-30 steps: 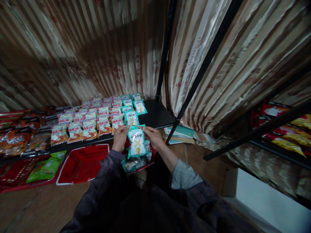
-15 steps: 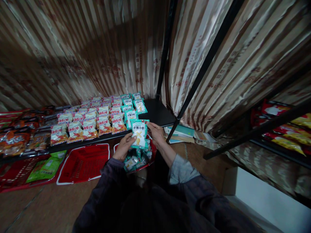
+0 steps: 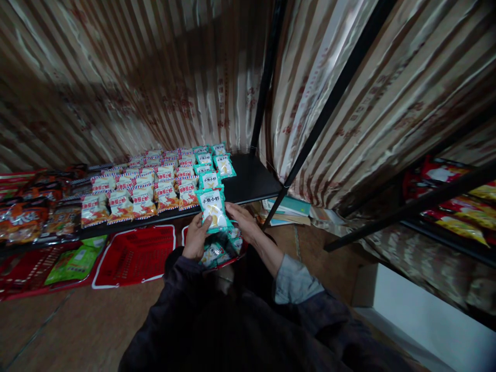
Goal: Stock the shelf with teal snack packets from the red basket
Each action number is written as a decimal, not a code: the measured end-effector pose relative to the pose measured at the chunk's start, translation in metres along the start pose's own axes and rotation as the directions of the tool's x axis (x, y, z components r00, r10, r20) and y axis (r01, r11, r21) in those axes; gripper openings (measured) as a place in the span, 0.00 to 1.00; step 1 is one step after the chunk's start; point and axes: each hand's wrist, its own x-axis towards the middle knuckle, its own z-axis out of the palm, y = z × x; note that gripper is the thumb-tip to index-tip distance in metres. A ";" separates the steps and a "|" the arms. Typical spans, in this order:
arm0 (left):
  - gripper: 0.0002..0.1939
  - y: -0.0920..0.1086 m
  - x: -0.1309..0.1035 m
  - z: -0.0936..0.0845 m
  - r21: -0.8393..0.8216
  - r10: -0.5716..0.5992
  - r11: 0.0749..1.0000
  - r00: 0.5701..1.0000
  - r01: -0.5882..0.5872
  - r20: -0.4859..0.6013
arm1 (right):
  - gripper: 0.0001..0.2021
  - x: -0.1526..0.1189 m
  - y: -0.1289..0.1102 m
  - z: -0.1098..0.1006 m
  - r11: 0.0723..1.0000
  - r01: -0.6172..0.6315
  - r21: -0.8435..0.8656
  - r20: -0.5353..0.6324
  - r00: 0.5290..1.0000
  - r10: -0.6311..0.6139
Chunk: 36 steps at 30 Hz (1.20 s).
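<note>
A white-and-teal snack bag (image 3: 213, 205) hangs over the shelf's front edge, tilted upright with its printed face towards me. My left hand (image 3: 197, 236) grips its lower left side, thumb on the front. At the bag's right edge is my right hand (image 3: 245, 223), fingers stretched out and close together; whether they touch the bag I cannot tell. Below both hands, a red basket (image 3: 243, 252) holds several more teal bags. Behind the held bag, matching teal bags (image 3: 210, 180) stand in rows on the black shelf (image 3: 250, 182).
Left of the teal bags are rows of red-and-white snack bags (image 3: 143, 200), then orange-and-black packs (image 3: 29, 219). A red basket (image 3: 135, 256) and green packs (image 3: 75, 264) lie below. Black posts (image 3: 321, 121) rise on the right, near stacked books (image 3: 289, 206) and a white box (image 3: 426, 315).
The held bag has moved left and slightly forward, towards the shelf row. My right hand has let go of its upper corner and now lies alongside; my left hand keeps its grip.
</note>
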 end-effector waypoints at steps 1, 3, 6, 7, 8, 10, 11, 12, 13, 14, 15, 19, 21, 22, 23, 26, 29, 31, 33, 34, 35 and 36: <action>0.28 0.000 0.001 0.000 -0.015 0.005 1.000 1.000 -0.005 -0.014 | 0.22 -0.004 0.003 0.000 1.000 -0.009 -0.014 0.018 1.000 0.009; 0.28 0.000 0.003 0.001 -0.036 0.013 0.999 0.999 -0.014 -0.032 | 0.22 -0.008 0.009 -0.001 1.000 -0.012 -0.028 0.055 0.998 0.014; 0.28 -0.002 0.005 0.003 -0.044 0.027 0.999 0.999 -0.029 -0.043 | 0.23 -0.008 0.017 -0.003 1.000 -0.004 -0.016 0.086 0.996 0.005; 0.28 -0.002 0.005 0.004 -0.044 0.032 0.998 0.998 -0.034 -0.046 | 0.23 -0.007 0.018 -0.003 1.000 -0.001 -0.007 0.084 0.996 0.002; 0.29 -0.003 0.005 0.005 -0.043 0.038 0.998 0.998 -0.040 -0.047 | 0.23 -0.007 0.020 -0.003 1.000 0.002 0.003 0.076 0.997 -0.002; 0.30 -0.003 0.004 0.007 -0.039 0.043 0.998 0.998 -0.045 -0.046 | 0.23 -0.006 0.021 -0.004 1.000 0.003 0.019 0.043 0.999 -0.004; 0.30 -0.003 0.003 0.008 -0.036 0.042 0.998 0.998 -0.044 -0.043 | 0.24 -0.006 0.022 -0.003 1.000 0.003 0.026 0.022 1.000 -0.004; 0.31 -0.003 0.003 0.008 -0.032 0.037 0.999 0.999 -0.038 -0.038 | 0.24 -0.006 0.022 -0.003 0.999 0.003 0.033 -0.003 1.000 -0.003; 0.31 -0.003 0.002 0.008 -0.026 0.027 0.999 0.999 -0.028 -0.030 | 0.25 -0.006 0.023 -0.003 0.999 0.001 0.041 -0.030 1.000 0.000; 0.30 -0.003 0.001 0.008 -0.018 0.018 1.000 1.000 -0.018 -0.021 | 0.25 -0.006 0.023 -0.003 0.999 0.000 0.053 -0.057 0.998 0.003; 0.29 -0.003 0.001 0.008 -0.014 0.012 1.000 1.000 -0.012 -0.013 | 0.25 -0.006 0.024 -0.003 0.998 0.000 0.069 -0.080 0.997 0.005; 0.24 -0.003 -0.002 0.003 -0.062 0.024 0.998 0.999 -0.022 0.027 | 0.23 -0.002 0.027 -0.006 0.987 0.005 0.159 -0.110 0.994 0.013; 0.22 -0.003 -0.003 -0.001 -0.061 0.001 0.998 0.999 0.002 0.046 | 0.22 0.000 0.026 -0.009 0.980 0.009 0.201 -0.122 0.992 0.016; 0.22 -0.003 -0.003 -0.002 -0.044 -0.016 0.999 0.999 0.018 0.050 | 0.21 0.001 0.025 -0.011 0.976 0.005 0.218 -0.126 0.992 0.023; 0.22 -0.004 -0.002 -0.004 -0.024 -0.031 0.999 0.998 0.033 0.047 | 0.19 0.002 0.024 -0.013 0.971 -0.005 0.238 -0.124 0.992 0.035; 0.18 -0.001 0.000 -0.007 0.008 -0.054 0.999 0.998 0.054 0.012 | 0.14 0.002 0.018 -0.018 0.942 -0.106 0.317 -0.032 0.992 0.123; 0.17 0.007 0.006 -0.006 -0.006 -0.012 1.000 0.999 0.012 -0.039 | 0.06 0.000 0.015 -0.019 0.861 -0.285 0.421 0.176 0.957 0.231; 0.20 0.013 0.012 -0.003 -0.014 0.061 0.998 0.998 -0.061 -0.034 | 0.01 -0.003 0.017 -0.018 0.766 -0.421 0.485 0.322 0.901 0.291; 0.23 0.018 0.019 -0.001 -0.027 0.117 0.993 0.993 -0.118 -0.003 | 0.04 -0.007 0.020 -0.015 0.625 -0.561 0.544 0.445 0.823 0.353; 0.24 0.020 0.022 -0.001 -0.037 0.130 0.991 0.992 -0.129 0.008 | 0.06 -0.010 0.022 -0.014 0.541 -0.620 0.568 0.497 0.782 0.375; 0.26 0.021 0.025 -0.001 -0.047 0.133 0.990 0.991 -0.132 0.015 | 0.08 -0.012 0.024 -0.013 0.455 -0.666 0.591 0.542 0.746 0.387; 0.26 0.022 0.027 -0.001 -0.054 0.129 0.990 0.991 -0.128 0.021 | 0.09 -0.015 0.026 -0.011 0.375 -0.699 0.609 0.581 0.715 0.389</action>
